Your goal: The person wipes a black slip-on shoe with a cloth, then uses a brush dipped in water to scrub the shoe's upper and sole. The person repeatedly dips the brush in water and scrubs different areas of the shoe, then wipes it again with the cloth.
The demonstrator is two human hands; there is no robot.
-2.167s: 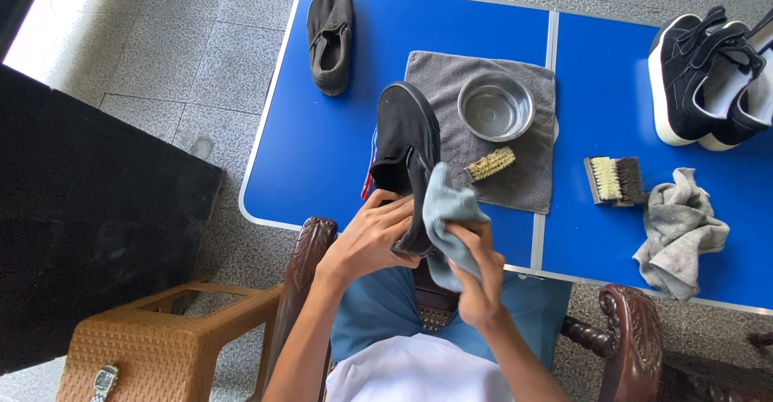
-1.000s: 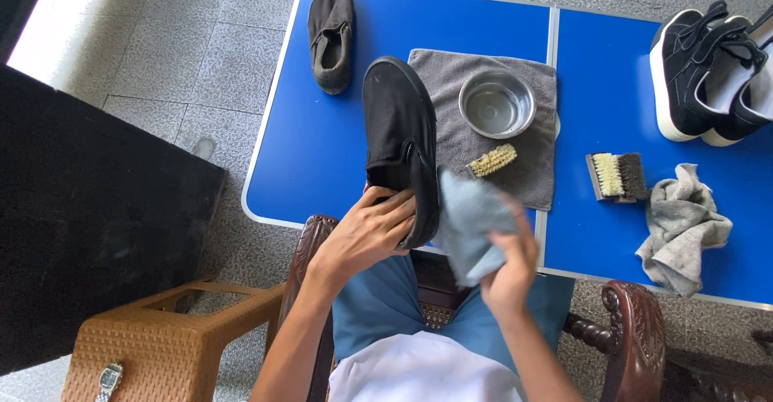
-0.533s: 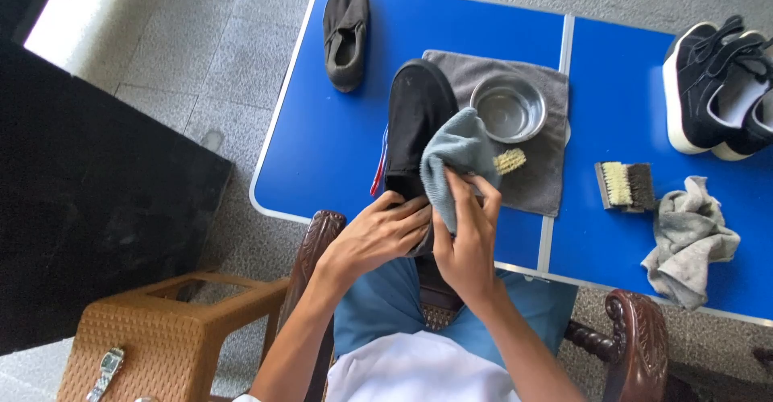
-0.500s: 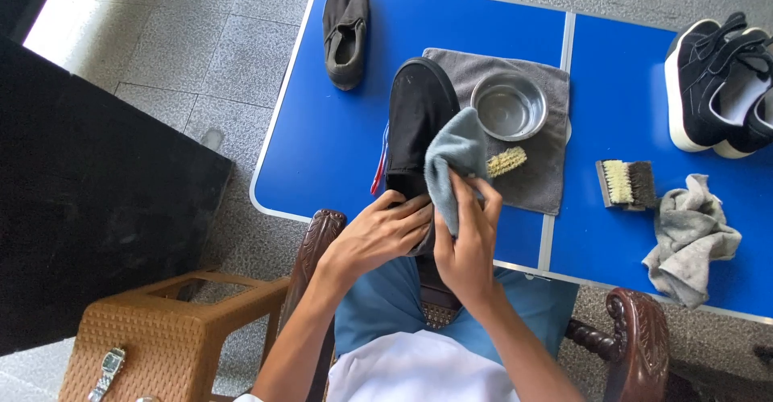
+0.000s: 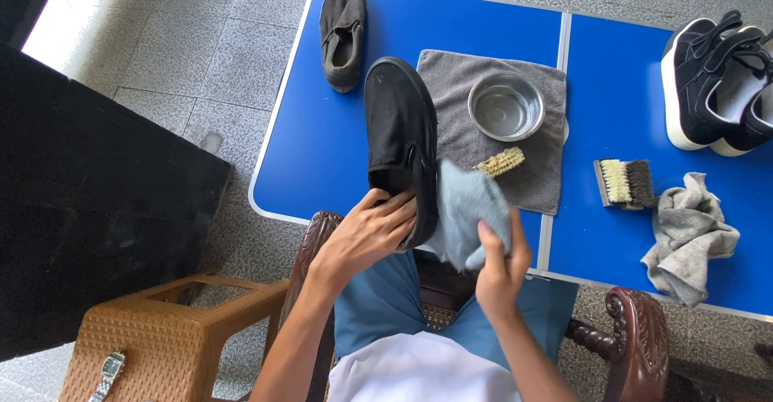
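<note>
- I see my left hand (image 5: 366, 233) wrapped round the heel end of a black slip-on shoe (image 5: 400, 140); fingers curled over the heel, thumb under; shoe lies lengthwise, toe pointing away from me, its heel past the near edge of the blue folding table (image 5: 322, 152)
- my right hand (image 5: 499, 265) is closed on a pale blue-grey cloth (image 5: 467, 213); the bunched cloth is pinched between thumb and fingers and sits against the right side of the shoe near the heel; I cannot tell how firmly it presses
- second shoe, dark grey slip-on (image 5: 342, 32), lies alone on the far left corner of the table, well apart from the held one
- grey towel (image 5: 523, 164) is spread flat on the table just right of the held shoe; steel bowl (image 5: 506, 106) stands on it; small straw-bristle brush (image 5: 501, 160) lies on the towel near the cloth
- wooden-backed scrub brush (image 5: 624, 183) lies on the right table panel, bristles to the left; crumpled grey rag (image 5: 684, 237) touches it on its right
- pair of black sneakers with white soles (image 5: 717, 80) at the far right edge
- carved wooden chair arm (image 5: 636, 329) at my right; wicker stool (image 5: 161, 338) at lower left with a wristwatch (image 5: 105, 370) on it
</note>
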